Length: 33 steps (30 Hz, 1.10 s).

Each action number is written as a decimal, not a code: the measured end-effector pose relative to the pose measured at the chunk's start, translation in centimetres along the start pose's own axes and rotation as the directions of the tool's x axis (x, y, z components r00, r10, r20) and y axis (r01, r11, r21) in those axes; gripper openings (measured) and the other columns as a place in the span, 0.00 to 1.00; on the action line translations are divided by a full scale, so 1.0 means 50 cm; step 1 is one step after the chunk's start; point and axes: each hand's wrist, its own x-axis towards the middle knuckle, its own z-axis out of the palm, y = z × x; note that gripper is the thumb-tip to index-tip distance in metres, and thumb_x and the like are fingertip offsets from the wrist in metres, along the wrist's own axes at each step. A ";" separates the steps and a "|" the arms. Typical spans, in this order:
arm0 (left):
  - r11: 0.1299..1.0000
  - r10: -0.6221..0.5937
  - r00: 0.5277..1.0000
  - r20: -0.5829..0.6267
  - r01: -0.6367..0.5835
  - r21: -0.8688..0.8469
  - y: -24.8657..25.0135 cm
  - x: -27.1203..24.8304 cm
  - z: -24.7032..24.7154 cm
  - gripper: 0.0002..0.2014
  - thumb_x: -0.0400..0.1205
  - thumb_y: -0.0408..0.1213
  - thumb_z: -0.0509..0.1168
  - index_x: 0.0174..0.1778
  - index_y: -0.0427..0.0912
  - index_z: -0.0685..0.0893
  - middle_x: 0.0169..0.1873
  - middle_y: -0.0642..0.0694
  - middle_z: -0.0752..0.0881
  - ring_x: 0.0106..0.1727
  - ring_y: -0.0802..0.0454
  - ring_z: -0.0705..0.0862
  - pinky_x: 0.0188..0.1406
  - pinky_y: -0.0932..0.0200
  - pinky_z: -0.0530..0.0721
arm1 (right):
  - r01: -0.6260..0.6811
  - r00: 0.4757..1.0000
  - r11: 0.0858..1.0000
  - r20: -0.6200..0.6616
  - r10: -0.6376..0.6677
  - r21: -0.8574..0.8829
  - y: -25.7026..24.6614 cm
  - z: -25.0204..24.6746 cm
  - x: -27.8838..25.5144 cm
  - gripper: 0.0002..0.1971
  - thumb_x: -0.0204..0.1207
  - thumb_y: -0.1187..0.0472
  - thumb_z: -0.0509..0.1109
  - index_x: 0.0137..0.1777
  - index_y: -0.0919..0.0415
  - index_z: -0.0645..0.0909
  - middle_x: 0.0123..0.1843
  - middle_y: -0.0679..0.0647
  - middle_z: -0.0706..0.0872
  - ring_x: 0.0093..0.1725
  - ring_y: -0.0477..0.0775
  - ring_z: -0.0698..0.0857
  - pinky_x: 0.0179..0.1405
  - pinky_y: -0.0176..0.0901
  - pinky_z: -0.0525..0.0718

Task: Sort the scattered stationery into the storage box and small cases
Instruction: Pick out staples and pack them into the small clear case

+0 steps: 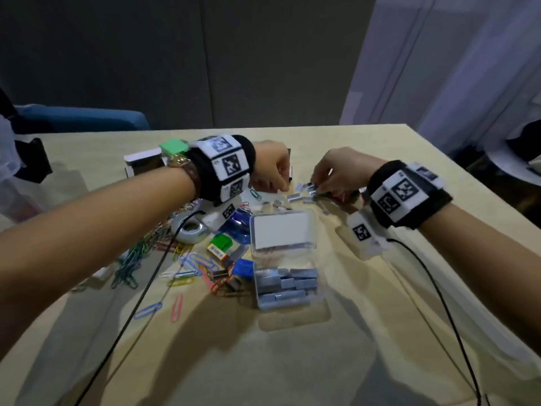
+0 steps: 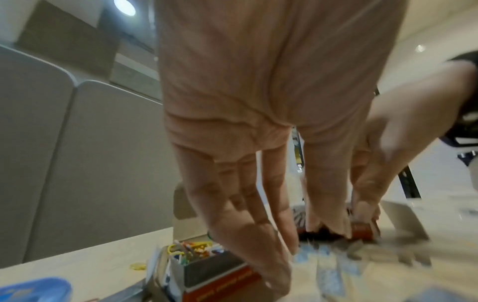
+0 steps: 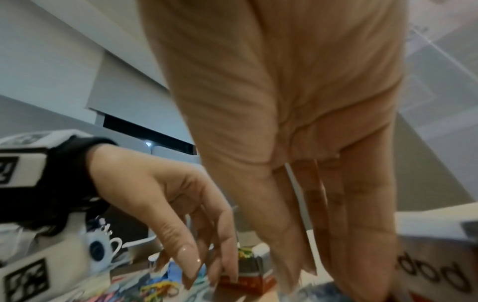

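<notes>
Both our hands are working the far side of the table point(image 1: 380, 332), over a scatter of loose staple strips point(image 1: 304, 191).

Key relation: the strips lie directly under and between the two hands, while the open clear case point(image 1: 285, 285) they likely belong in sits nearer to us, on the body side of both hands. It already holds several grey staple blocks; its lid point(image 1: 282, 231) lies open on the far side. So the coming move is probably a pull back toward us, short, over the lid. The right hand point(image 1: 342, 171) is marginally closer to the scatter's centre; the left hand point(image 1: 270, 168) is at its left edge. Most strips lie with their long axis roughly left-right, though they're small and blurred.

Right hand: fingers curled down, tips bunched on a few strips; looks like a pinch. The right wrist view is too blurred to confirm the contact.

Left hand: fingers curled downward, tips at table level. In the left wrist view they touch down near a small red-orange box point(image 2: 362, 230), but whether anything is pinched we cannot tell.

Still unsorted to our left: coloured paper clips point(image 1: 190, 268), a tape roll point(image 1: 190, 230), a small open box of clips point(image 2: 201, 263).

Risk: strips break apart or drop if pinched loosely on the way back.
</notes>
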 end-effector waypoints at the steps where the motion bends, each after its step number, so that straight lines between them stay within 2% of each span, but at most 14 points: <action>1: 0.999 -0.009 1.000 0.029 0.008 0.031 0.005 0.011 0.004 0.09 0.78 0.39 0.74 0.48 0.37 0.89 0.34 0.45 0.87 0.30 0.54 0.84 0.24 0.65 0.83 | -0.007 1.000 0.999 0.020 0.007 -0.037 -0.003 0.007 0.005 0.10 0.74 0.65 0.75 0.56 0.61 0.89 0.48 0.55 0.90 0.39 0.53 0.84 0.28 0.35 0.77; 3: 0.996 -0.023 0.998 0.066 0.018 0.084 0.014 0.030 0.013 0.11 0.78 0.40 0.75 0.47 0.35 0.89 0.33 0.44 0.88 0.28 0.53 0.83 0.22 0.65 0.82 | -0.026 0.999 0.990 0.034 0.031 -0.141 -0.012 0.019 0.009 0.10 0.74 0.65 0.76 0.55 0.63 0.87 0.48 0.57 0.88 0.41 0.55 0.84 0.27 0.36 0.78; 6: 0.990 -0.036 0.999 0.026 0.032 0.138 0.032 0.046 0.022 0.14 0.79 0.42 0.73 0.49 0.33 0.89 0.36 0.41 0.89 0.26 0.52 0.82 0.17 0.71 0.79 | -0.026 1.000 0.965 -0.018 0.022 -0.261 -0.015 0.038 0.013 0.12 0.75 0.64 0.75 0.58 0.65 0.83 0.55 0.62 0.86 0.50 0.62 0.85 0.43 0.45 0.83; 8: 0.984 -0.035 0.999 -0.008 0.036 0.172 0.042 0.053 0.026 0.15 0.78 0.44 0.73 0.48 0.32 0.89 0.36 0.41 0.88 0.23 0.55 0.79 0.12 0.73 0.73 | -0.012 1.000 0.961 -0.018 0.007 -0.278 -0.015 0.043 0.015 0.13 0.75 0.64 0.73 0.59 0.65 0.82 0.57 0.63 0.85 0.54 0.64 0.84 0.48 0.48 0.82; 10: 0.973 -0.036 0.999 -0.031 0.042 0.225 0.050 0.055 0.029 0.15 0.78 0.44 0.74 0.48 0.33 0.89 0.35 0.43 0.87 0.25 0.55 0.79 0.14 0.71 0.73 | 0.001 1.000 0.964 0.017 0.004 -0.266 -0.013 0.040 0.014 0.16 0.73 0.63 0.76 0.59 0.65 0.82 0.56 0.62 0.85 0.55 0.63 0.84 0.46 0.46 0.81; 12: 0.959 -0.039 0.998 -0.049 0.051 0.277 0.052 0.053 0.031 0.12 0.77 0.41 0.75 0.49 0.36 0.89 0.37 0.45 0.86 0.33 0.51 0.82 0.22 0.66 0.76 | -0.004 0.998 0.974 0.056 0.017 -0.226 -0.014 0.037 0.009 0.18 0.68 0.60 0.81 0.57 0.63 0.84 0.53 0.59 0.87 0.52 0.59 0.85 0.42 0.43 0.81; 16: 0.959 -0.038 0.999 -0.009 0.038 0.281 0.048 0.050 0.032 0.10 0.76 0.37 0.76 0.48 0.35 0.90 0.41 0.44 0.88 0.40 0.49 0.84 0.30 0.64 0.80 | -0.027 0.997 0.997 0.067 0.032 -0.076 -0.003 0.037 -0.001 0.17 0.64 0.59 0.84 0.51 0.64 0.87 0.46 0.57 0.91 0.44 0.53 0.88 0.33 0.36 0.82; 20: 0.950 -0.022 1.000 0.019 0.015 0.312 0.049 0.042 0.040 0.11 0.73 0.35 0.77 0.47 0.34 0.88 0.44 0.42 0.88 0.42 0.48 0.84 0.31 0.64 0.81 | -0.041 0.996 0.999 0.077 0.040 0.001 0.005 0.038 -0.009 0.17 0.63 0.58 0.85 0.49 0.64 0.88 0.45 0.56 0.91 0.43 0.54 0.89 0.35 0.39 0.85; 23: 0.958 -0.008 0.999 0.043 -0.004 0.287 0.046 0.041 0.039 0.09 0.71 0.34 0.79 0.43 0.34 0.89 0.45 0.40 0.90 0.42 0.48 0.86 0.40 0.59 0.85 | -0.018 0.997 1.000 0.073 0.016 0.022 -0.002 0.040 -0.015 0.17 0.62 0.60 0.84 0.49 0.60 0.86 0.45 0.53 0.88 0.44 0.52 0.85 0.37 0.40 0.82; 26: 0.974 -0.027 0.997 0.073 0.010 0.224 0.038 0.040 0.034 0.11 0.70 0.32 0.79 0.44 0.33 0.89 0.43 0.40 0.91 0.39 0.50 0.86 0.33 0.64 0.84 | 0.010 0.999 0.999 0.051 -0.013 0.052 -0.002 0.027 -0.017 0.08 0.64 0.63 0.83 0.40 0.56 0.87 0.37 0.48 0.86 0.37 0.48 0.82 0.30 0.34 0.77; 28: 0.981 -0.034 0.996 0.080 0.018 0.193 0.032 0.038 0.033 0.12 0.69 0.32 0.80 0.45 0.35 0.89 0.40 0.41 0.90 0.37 0.50 0.85 0.28 0.65 0.82 | 0.008 1.000 0.994 0.013 -0.010 0.111 0.003 0.009 -0.020 0.07 0.67 0.62 0.82 0.35 0.52 0.86 0.34 0.46 0.86 0.36 0.48 0.82 0.29 0.35 0.75; 31: 0.987 -0.049 0.992 0.120 0.030 0.156 0.026 0.036 0.030 0.11 0.68 0.29 0.80 0.44 0.36 0.89 0.37 0.43 0.88 0.37 0.50 0.86 0.29 0.65 0.84 | 0.009 0.996 0.976 -0.085 0.009 0.217 0.018 -0.022 -0.025 0.04 0.69 0.58 0.81 0.38 0.51 0.88 0.37 0.47 0.87 0.37 0.47 0.84 0.29 0.35 0.77; 33: 0.989 -0.057 0.986 0.154 0.034 0.147 0.023 0.032 0.028 0.10 0.69 0.27 0.79 0.45 0.35 0.90 0.35 0.44 0.88 0.38 0.50 0.86 0.33 0.65 0.86 | 0.035 0.991 0.942 -0.136 0.012 0.334 0.026 -0.035 -0.029 0.04 0.72 0.61 0.80 0.44 0.53 0.89 0.35 0.49 0.87 0.32 0.44 0.85 0.25 0.33 0.80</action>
